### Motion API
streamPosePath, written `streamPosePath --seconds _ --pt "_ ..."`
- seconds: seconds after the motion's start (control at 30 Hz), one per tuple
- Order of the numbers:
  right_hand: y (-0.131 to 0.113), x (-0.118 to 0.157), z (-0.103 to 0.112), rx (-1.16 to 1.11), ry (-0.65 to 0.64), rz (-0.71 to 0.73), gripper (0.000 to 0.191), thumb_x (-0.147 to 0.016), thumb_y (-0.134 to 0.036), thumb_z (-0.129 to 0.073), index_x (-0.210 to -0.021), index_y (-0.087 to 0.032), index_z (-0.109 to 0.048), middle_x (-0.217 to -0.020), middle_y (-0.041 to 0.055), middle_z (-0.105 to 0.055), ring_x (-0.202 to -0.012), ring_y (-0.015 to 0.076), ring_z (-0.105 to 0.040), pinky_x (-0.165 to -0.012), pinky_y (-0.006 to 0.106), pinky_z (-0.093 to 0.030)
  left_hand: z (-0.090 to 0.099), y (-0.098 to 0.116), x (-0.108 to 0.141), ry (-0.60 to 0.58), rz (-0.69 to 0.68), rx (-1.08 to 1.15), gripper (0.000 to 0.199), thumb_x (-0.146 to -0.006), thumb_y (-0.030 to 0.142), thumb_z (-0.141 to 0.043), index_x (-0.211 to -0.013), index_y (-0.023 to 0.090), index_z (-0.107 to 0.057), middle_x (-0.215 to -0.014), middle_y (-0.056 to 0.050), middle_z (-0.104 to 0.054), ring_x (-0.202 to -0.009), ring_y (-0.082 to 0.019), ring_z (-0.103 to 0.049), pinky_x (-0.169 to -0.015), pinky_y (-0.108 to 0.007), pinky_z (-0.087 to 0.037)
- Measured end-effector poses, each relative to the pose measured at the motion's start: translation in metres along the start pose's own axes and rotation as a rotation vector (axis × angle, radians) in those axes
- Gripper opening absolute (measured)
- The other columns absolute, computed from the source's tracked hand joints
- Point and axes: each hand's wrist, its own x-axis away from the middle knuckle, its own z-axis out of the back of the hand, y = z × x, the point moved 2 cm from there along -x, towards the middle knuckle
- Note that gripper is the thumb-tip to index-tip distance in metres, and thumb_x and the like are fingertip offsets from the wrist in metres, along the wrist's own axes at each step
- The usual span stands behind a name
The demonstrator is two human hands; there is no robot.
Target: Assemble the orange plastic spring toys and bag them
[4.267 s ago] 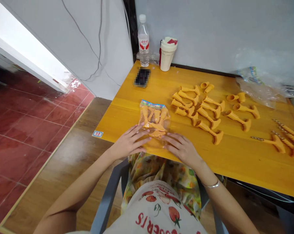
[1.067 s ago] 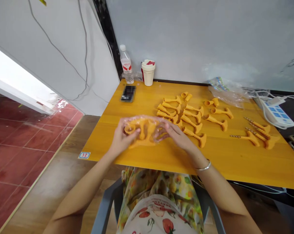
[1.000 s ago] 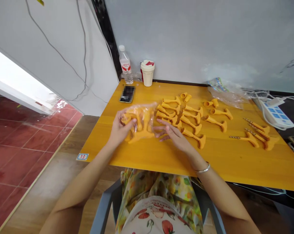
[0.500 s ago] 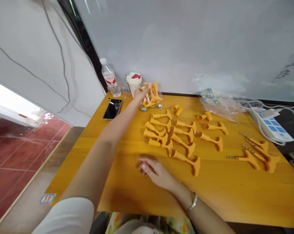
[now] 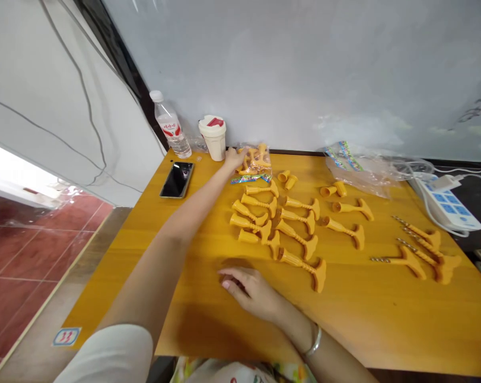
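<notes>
A clear plastic bag [image 5: 256, 164] of orange plastic parts, with a colourful printed strip along its lower edge, lies at the back of the yellow wooden table [image 5: 363, 324]. My left hand [image 5: 235, 158] is stretched far forward, its fingers at the bag's left end. My right hand [image 5: 248, 292] rests near the table's front, holding nothing. Closest to it is a long orange flared part [image 5: 300, 264], a little apart from it. Several more such parts lie in loose rows across the table, some with metal screw tips [image 5: 384, 259].
Near the back edge stand a water bottle [image 5: 170, 133] and a white lidded cup [image 5: 213, 137]. A black phone [image 5: 177, 179] lies to their front. A crumpled clear wrapper [image 5: 360, 173] lies back right, beside a white power strip [image 5: 447, 210] with cables. A wall rises behind the table.
The bag has gone from between my hands at the table's front to the back of the table, near the cup. My left arm now reaches forward, and my right hand has settled near the front.
</notes>
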Motion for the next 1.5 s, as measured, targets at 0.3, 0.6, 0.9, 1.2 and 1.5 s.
streamPosePath --seconds 0.3,0.6,0.9,1.2,1.5 --pt "-0.039 0.017 0.085 0.095 0.181 0.145 0.031 -0.1 -0.037 -0.049 -0.118 -0.023 -0.069 -0.109 0.0046 -0.075 -0.099 0.0154 -0.069 -0.09 0.029 -0.053 0.11 -0.041 0.171 -0.16 -0.55 -0.483 0.082 -0.092 0.063 -0.048 -0.15 0.008 -0.03 -0.152 -0.025 -0.038 -0.145 -0.036 -0.034 -0.12 -0.056 -0.026" --pt "0.058 0.007 0.316 1.11 0.715 -0.542 0.043 -0.093 -0.02 -0.042 -0.128 -0.009 -0.064 -0.156 0.0191 -0.039 -0.135 0.0344 -0.043 -0.109 0.051 -0.039 0.18 -0.09 0.285 -0.127 -0.676 -0.729 0.076 -0.097 0.056 -0.043 -0.157 0.015 -0.019 -0.151 -0.022 -0.039 -0.146 -0.039 -0.032 -0.116 -0.061 -0.033" --pt "0.061 0.009 0.368 1.233 0.753 -0.661 0.055 -0.091 -0.012 -0.032 -0.144 -0.003 -0.047 -0.15 0.0263 -0.043 -0.129 0.0367 -0.044 -0.099 0.057 -0.047 0.196 -0.082 0.308 -0.101 -0.671 -0.7 0.074 -0.097 0.051 -0.047 -0.158 0.02 -0.019 -0.152 -0.019 -0.04 -0.145 -0.039 -0.034 -0.115 -0.062 -0.035" --pt "-0.019 0.001 0.171 1.202 0.534 0.019 0.043 -0.1 -0.023 -0.038 -0.136 -0.012 -0.057 -0.151 0.0152 -0.048 -0.134 0.0331 -0.043 -0.105 0.051 -0.044 0.155 -0.025 0.328 -0.409 -0.186 0.091 0.068 -0.092 0.056 -0.056 -0.149 0.027 -0.035 -0.157 -0.014 -0.039 -0.141 -0.031 -0.045 -0.117 -0.054 -0.038" --pt "-0.034 0.072 -0.007 0.764 0.249 0.389 0.042 -0.096 -0.022 -0.05 -0.138 -0.029 -0.058 -0.143 0.0108 -0.056 -0.123 0.0263 -0.058 -0.097 0.044 -0.053 0.179 -0.031 0.329 -0.143 0.347 0.607 0.039 -0.07 0.035 -0.079 -0.097 0.016 -0.058 -0.083 -0.007 -0.074 -0.08 -0.026 -0.075 -0.07 -0.036 -0.062"
